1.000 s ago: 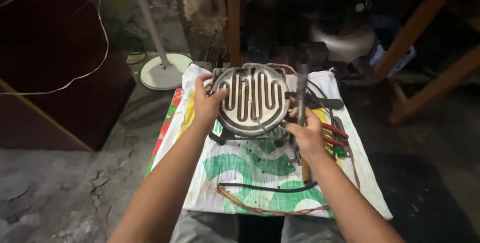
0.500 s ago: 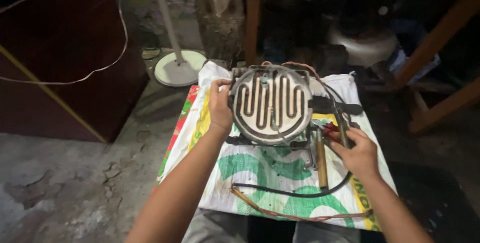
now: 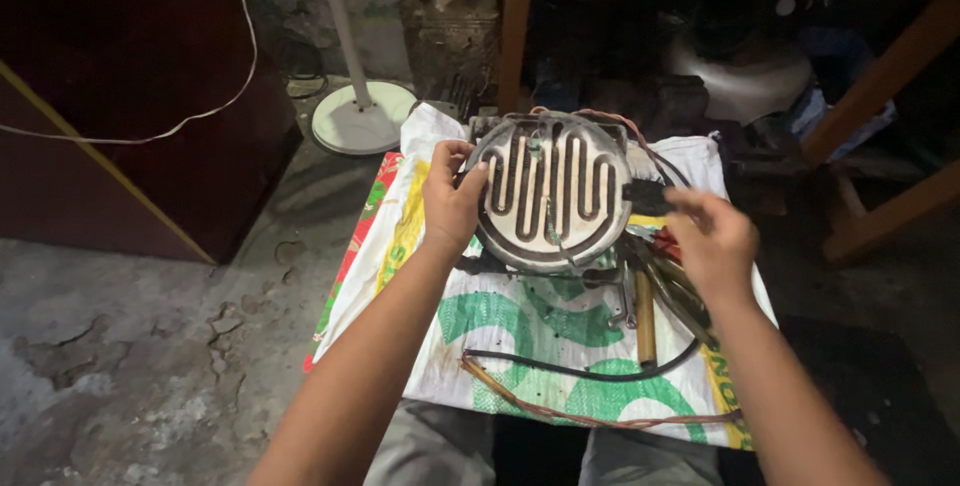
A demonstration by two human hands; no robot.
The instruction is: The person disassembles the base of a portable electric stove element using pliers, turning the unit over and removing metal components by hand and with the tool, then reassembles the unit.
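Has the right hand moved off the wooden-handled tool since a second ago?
Yes. The right hand has lifted off the wooden-handled tool, going up toward the round coiled metal heating plate.

This looks like a small repair workshop, rough and makeshift. The floor (image 3: pixel 130 346) is bare, cracked concrete, stained and dusty. The work surface is a woven plastic sack (image 3: pixel 540 331) spread flat, with a round heating plate (image 3: pixel 552 191) on it, its coil exposed, gripped at its edge by the left hand (image 3: pixel 452 201). Below that grip, loose wires (image 3: pixel 590 408) and a black cable (image 3: pixel 580 371) lie on the sack; to the right of it, hand tools (image 3: pixel 655 291) are scattered under the right hand (image 3: pixel 712 238). Beyond the grip stand a white fan base (image 3: pixel 362 118), wooden legs (image 3: pixel 880 76) and dim clutter. To its left sits a dark red cabinet (image 3: pixel 130 96).
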